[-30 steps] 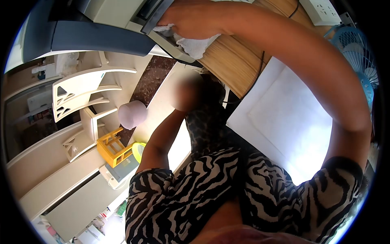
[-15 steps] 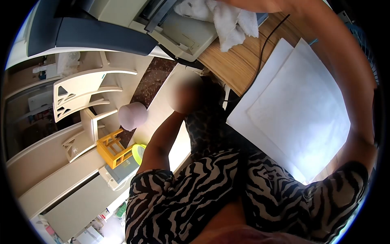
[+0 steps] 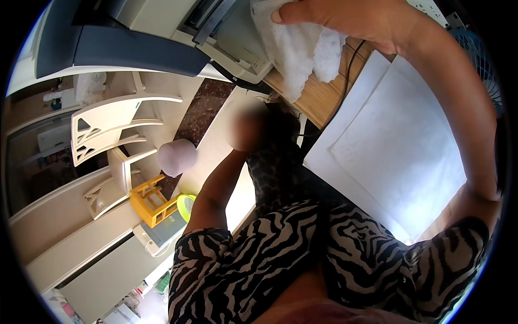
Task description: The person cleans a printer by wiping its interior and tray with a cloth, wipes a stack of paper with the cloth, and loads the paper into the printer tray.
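Note:
At the top, my right hand (image 3: 345,19) is closed on a white towel (image 3: 294,56), its thumb on the near side and the other fingers partly out of frame. The towel hangs in folds beside a beige and dark grey machine (image 3: 237,54), over the edge of a wooden tabletop (image 3: 329,100). My left hand (image 3: 248,128) is low near my dark patterned clothing, and a blur hides its fingers. Large white sheets of paper (image 3: 394,146) lie on the tabletop under my right arm.
A black cable (image 3: 345,89) runs across the tabletop beside the paper. To the left are a white shelf unit (image 3: 116,121), a lilac round stool or bin (image 3: 178,156) and a yellow wooden frame (image 3: 151,202). A blue fan (image 3: 480,59) stands at the upper right.
My right hand has come further into view at the top, and the towel has shifted, its lower end now hanging further down. My left hand has hardly moved.

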The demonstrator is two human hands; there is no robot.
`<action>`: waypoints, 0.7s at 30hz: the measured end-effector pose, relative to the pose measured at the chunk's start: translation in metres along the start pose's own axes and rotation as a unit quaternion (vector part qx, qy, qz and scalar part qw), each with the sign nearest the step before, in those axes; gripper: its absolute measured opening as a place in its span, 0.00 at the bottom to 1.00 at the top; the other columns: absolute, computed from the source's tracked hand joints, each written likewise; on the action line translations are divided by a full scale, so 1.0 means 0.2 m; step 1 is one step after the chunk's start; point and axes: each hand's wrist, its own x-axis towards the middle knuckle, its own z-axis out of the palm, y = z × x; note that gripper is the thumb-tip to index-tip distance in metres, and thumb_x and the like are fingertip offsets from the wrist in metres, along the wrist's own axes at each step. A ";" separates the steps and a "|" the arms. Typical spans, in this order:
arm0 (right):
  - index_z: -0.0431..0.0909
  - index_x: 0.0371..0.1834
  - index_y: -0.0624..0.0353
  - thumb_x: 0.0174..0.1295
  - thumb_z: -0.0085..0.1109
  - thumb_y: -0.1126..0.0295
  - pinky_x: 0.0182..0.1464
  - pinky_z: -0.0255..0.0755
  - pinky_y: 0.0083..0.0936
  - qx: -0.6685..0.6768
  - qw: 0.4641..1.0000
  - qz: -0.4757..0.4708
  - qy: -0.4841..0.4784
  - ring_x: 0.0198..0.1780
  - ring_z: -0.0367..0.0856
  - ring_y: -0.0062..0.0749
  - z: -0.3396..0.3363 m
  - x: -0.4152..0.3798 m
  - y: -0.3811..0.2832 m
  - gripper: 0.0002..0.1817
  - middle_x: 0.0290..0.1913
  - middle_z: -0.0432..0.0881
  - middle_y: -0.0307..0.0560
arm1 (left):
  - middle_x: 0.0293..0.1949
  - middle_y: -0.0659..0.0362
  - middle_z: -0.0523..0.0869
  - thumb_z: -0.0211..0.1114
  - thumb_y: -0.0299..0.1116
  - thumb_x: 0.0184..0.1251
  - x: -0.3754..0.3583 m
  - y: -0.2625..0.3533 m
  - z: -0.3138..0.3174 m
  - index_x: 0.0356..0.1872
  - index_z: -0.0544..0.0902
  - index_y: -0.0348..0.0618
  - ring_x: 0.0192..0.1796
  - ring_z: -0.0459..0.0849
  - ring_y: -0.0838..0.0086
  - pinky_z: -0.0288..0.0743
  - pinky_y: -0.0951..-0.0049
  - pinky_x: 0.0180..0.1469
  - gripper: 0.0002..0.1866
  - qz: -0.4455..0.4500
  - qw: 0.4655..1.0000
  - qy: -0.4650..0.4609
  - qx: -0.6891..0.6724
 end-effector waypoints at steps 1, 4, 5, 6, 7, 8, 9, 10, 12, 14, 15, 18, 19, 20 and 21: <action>0.81 0.49 0.71 0.67 0.58 0.63 0.51 0.77 0.33 -0.081 0.996 -0.039 0.008 0.47 0.85 0.45 0.03 -0.01 0.02 0.19 0.46 0.85 0.58 | 0.33 0.47 0.80 0.56 0.28 0.64 0.00 -0.01 0.01 0.42 0.81 0.36 0.37 0.77 0.55 0.68 0.53 0.40 0.10 0.001 1.000 0.001 0.000; 0.82 0.46 0.70 0.66 0.57 0.65 0.54 0.75 0.37 -0.279 0.955 -0.096 0.027 0.49 0.83 0.53 0.10 0.03 0.06 0.16 0.45 0.85 0.62 | 0.34 0.47 0.80 0.56 0.28 0.64 0.01 -0.01 0.01 0.42 0.81 0.36 0.37 0.78 0.55 0.68 0.53 0.40 0.10 0.007 1.000 -0.001 -0.001; 0.82 0.44 0.70 0.65 0.57 0.67 0.53 0.76 0.38 -0.287 0.949 -0.122 0.036 0.49 0.83 0.54 0.10 0.03 0.08 0.15 0.44 0.85 0.63 | 0.34 0.47 0.80 0.56 0.28 0.64 0.01 -0.01 0.01 0.42 0.81 0.36 0.37 0.78 0.55 0.68 0.53 0.40 0.10 0.009 1.000 0.000 -0.001; 0.83 0.41 0.69 0.65 0.57 0.68 0.53 0.76 0.39 -0.295 0.943 -0.147 0.046 0.48 0.83 0.55 0.10 0.03 0.09 0.13 0.43 0.85 0.64 | 0.34 0.47 0.80 0.56 0.28 0.65 0.01 -0.01 0.01 0.42 0.81 0.36 0.37 0.78 0.55 0.69 0.53 0.40 0.10 0.011 1.000 -0.002 -0.002; 0.83 0.39 0.69 0.64 0.56 0.69 0.52 0.76 0.41 -0.303 0.935 -0.172 0.056 0.48 0.84 0.56 0.11 0.04 0.10 0.12 0.43 0.85 0.64 | 0.34 0.47 0.80 0.56 0.28 0.65 0.01 -0.01 0.00 0.42 0.81 0.36 0.37 0.78 0.55 0.69 0.53 0.40 0.10 0.013 1.000 -0.004 -0.002; 0.83 0.38 0.69 0.64 0.56 0.70 0.51 0.77 0.40 -0.373 0.903 -0.201 0.066 0.47 0.84 0.55 0.10 0.17 0.18 0.12 0.42 0.85 0.64 | 0.34 0.47 0.80 0.56 0.28 0.65 0.01 -0.01 0.01 0.42 0.81 0.36 0.37 0.78 0.55 0.69 0.53 0.40 0.10 0.016 1.000 -0.005 -0.004; 0.84 0.38 0.68 0.64 0.56 0.70 0.50 0.77 0.40 -0.442 0.864 -0.229 0.076 0.46 0.84 0.55 0.10 0.31 0.25 0.11 0.42 0.85 0.64 | 0.34 0.47 0.80 0.56 0.28 0.65 0.01 -0.01 0.01 0.42 0.81 0.36 0.37 0.78 0.55 0.69 0.53 0.40 0.10 0.016 1.000 -0.006 -0.004; 0.84 0.37 0.68 0.63 0.55 0.71 0.50 0.78 0.40 -0.509 0.818 -0.255 0.085 0.46 0.84 0.54 0.12 0.39 0.31 0.11 0.42 0.85 0.64 | 0.34 0.47 0.80 0.56 0.28 0.65 0.01 -0.01 0.00 0.42 0.81 0.36 0.37 0.78 0.55 0.69 0.53 0.40 0.10 0.016 1.000 -0.007 -0.003; 0.84 0.43 0.64 0.63 0.56 0.69 0.52 0.77 0.39 -0.423 0.874 -0.230 0.068 0.51 0.83 0.52 0.24 0.47 0.31 0.13 0.47 0.83 0.60 | 0.34 0.47 0.80 0.56 0.28 0.65 0.01 -0.01 0.00 0.42 0.81 0.36 0.37 0.78 0.55 0.69 0.53 0.40 0.10 0.019 1.000 -0.006 -0.003; 0.85 0.49 0.61 0.63 0.56 0.67 0.55 0.77 0.38 -0.330 0.921 -0.203 0.046 0.56 0.81 0.50 0.33 0.51 0.27 0.16 0.53 0.82 0.55 | 0.34 0.47 0.80 0.56 0.28 0.65 0.01 -0.01 -0.01 0.42 0.81 0.36 0.37 0.78 0.55 0.69 0.53 0.40 0.10 0.020 1.000 -0.007 -0.003; 0.85 0.49 0.61 0.64 0.55 0.65 0.56 0.77 0.38 -0.328 0.921 -0.196 0.080 0.57 0.79 0.49 0.36 0.50 0.25 0.16 0.54 0.82 0.55 | 0.34 0.47 0.80 0.56 0.28 0.65 0.01 -0.01 -0.01 0.43 0.81 0.36 0.37 0.78 0.55 0.69 0.53 0.40 0.10 0.020 1.000 -0.008 -0.003; 0.85 0.49 0.59 0.67 0.51 0.62 0.60 0.74 0.41 -0.307 0.922 -0.193 0.136 0.62 0.75 0.49 0.43 0.46 0.22 0.18 0.55 0.81 0.54 | 0.34 0.47 0.80 0.56 0.28 0.65 0.01 -0.01 -0.01 0.43 0.81 0.36 0.38 0.78 0.55 0.69 0.53 0.40 0.10 0.022 1.000 -0.007 -0.003; 0.85 0.49 0.59 0.67 0.52 0.62 0.60 0.75 0.41 -0.331 0.909 -0.221 0.121 0.61 0.76 0.49 0.43 0.50 0.21 0.17 0.55 0.81 0.54 | 0.34 0.47 0.80 0.56 0.28 0.65 0.01 -0.01 -0.02 0.43 0.81 0.36 0.38 0.78 0.55 0.69 0.53 0.40 0.10 0.022 1.000 -0.008 -0.002; 0.85 0.49 0.59 0.67 0.52 0.63 0.60 0.75 0.42 -0.354 0.895 -0.248 0.107 0.61 0.76 0.50 0.44 0.56 0.21 0.17 0.54 0.81 0.54 | 0.34 0.47 0.80 0.56 0.28 0.65 0.01 -0.01 -0.02 0.43 0.81 0.36 0.38 0.78 0.55 0.69 0.53 0.40 0.10 0.023 1.000 -0.008 -0.004; 0.85 0.49 0.59 0.66 0.52 0.63 0.59 0.75 0.42 -0.377 0.880 -0.275 0.091 0.60 0.77 0.50 0.44 0.62 0.22 0.16 0.54 0.82 0.55 | 0.34 0.47 0.80 0.56 0.28 0.65 0.01 -0.01 -0.02 0.43 0.81 0.36 0.38 0.78 0.55 0.69 0.53 0.40 0.10 0.023 1.000 -0.009 -0.003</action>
